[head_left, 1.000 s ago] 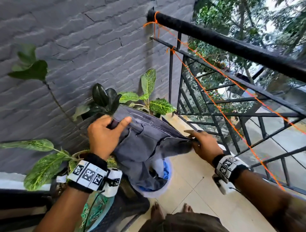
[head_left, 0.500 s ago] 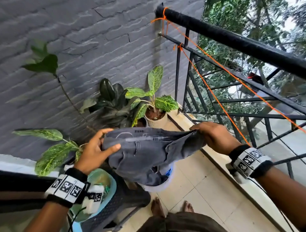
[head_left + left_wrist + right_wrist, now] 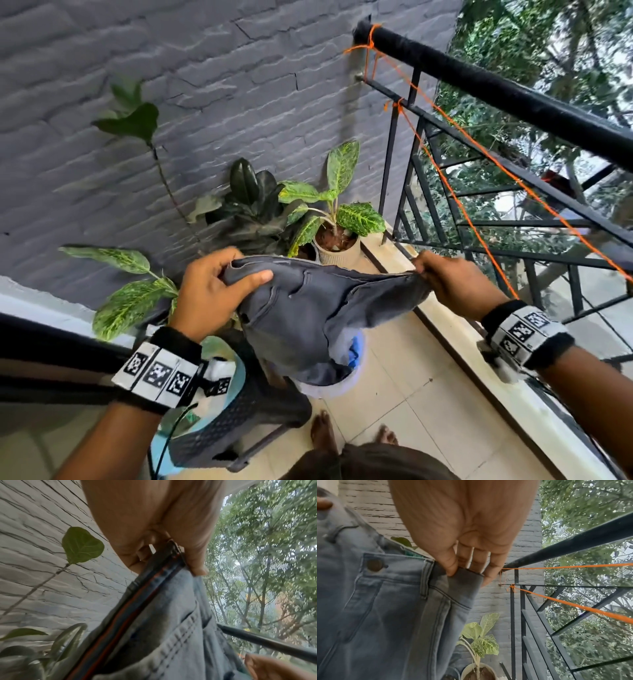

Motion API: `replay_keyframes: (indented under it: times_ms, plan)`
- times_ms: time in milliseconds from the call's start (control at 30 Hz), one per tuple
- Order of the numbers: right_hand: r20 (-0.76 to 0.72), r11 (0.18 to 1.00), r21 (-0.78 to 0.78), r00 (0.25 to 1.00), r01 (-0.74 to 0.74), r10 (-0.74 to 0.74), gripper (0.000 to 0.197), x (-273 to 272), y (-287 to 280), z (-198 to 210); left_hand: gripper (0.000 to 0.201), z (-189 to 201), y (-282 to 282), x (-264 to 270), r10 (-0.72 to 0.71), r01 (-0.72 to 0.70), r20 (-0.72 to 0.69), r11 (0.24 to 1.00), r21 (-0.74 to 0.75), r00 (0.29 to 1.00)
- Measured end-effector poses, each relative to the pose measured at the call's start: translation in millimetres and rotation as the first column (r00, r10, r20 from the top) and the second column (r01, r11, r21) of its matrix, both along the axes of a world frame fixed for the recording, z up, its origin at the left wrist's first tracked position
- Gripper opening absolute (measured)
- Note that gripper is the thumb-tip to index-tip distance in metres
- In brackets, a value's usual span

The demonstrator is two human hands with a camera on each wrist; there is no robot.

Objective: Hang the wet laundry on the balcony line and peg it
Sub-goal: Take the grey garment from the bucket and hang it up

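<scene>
Both arms reach forward, marker bands on the wrists: the left hand grips one end of the jeans with the thumb laid on top, while the right hand pinches the other end between thumb and fingers.

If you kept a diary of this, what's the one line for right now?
holding | left hand and right hand grip grey jeans by waistband | orange line bare | not yet hung

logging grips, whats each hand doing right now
Left hand: grips the grey jeans waistband.
Right hand: pinches the waistband's other end.
</scene>
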State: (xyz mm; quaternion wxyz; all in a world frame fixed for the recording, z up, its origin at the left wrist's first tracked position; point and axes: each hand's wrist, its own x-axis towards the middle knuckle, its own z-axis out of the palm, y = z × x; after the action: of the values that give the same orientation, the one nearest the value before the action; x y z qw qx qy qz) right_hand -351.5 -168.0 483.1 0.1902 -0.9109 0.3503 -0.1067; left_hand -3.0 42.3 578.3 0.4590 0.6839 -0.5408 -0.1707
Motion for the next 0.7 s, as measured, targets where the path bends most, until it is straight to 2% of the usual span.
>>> replay_keyframes:
  times_ms: [67, 133, 267, 367, 467, 567, 633, 700]
  plan:
    - [0.017, 0.997, 0.044, 0.997, 0.07, -0.07, 0.026, 1, 4, -7, 0.021, 18, -5, -10, -0.038, 0.038, -0.001, 0.999, -0.018, 0.999]
    - [0.045, 0.988, 0.118, 0.994, 0.097, -0.103, 0.031, 4, 9, -17, 0.01, 33, -9, -18, -0.075, 0.077, 0.083, 0.997, -0.018, 0.994]
    - [0.076, 0.959, 0.273, 0.992, 0.077, -0.101, 0.054, 6, 16, -41, 0.006, 51, -17, -25, -0.054, 0.063, 0.143, 0.996, -0.059, 0.988]
    - [0.104, 0.9, 0.435, 0.991, 0.028, -0.082, 0.063, 16, 22, -56, 0.004, 58, -21, -27, -0.035, 0.045, 0.133, 0.996, -0.077, 0.99]
    - [0.07, 0.877, 0.481, 0.997, -0.021, -0.014, 0.057, 30, 37, -71, 0.003, 60, -22, -27, 0.004, 0.007, 0.082, 0.992, -0.123, 0.997]
    - [0.155, 0.908, 0.419, 0.987, -0.023, -0.046, 0.022, 35, 50, -79, 0.002, 60, -18, -24, 0.025, -0.013, 0.092, 0.991, -0.131, 0.995]
    - [0.244, 0.915, 0.404, 0.963, 0.006, -0.114, 0.034, 35, 46, -72, 0.003, 57, -15, -21, 0.059, -0.044, 0.112, 0.99, -0.135, 0.992]
    - [0.34, 0.882, 0.469, 0.912, 0.047, -0.229, 0.04, 34, 30, -61, 0.003, 52, -11, -11, 0.114, -0.098, 0.107, 0.984, -0.151, 0.988]
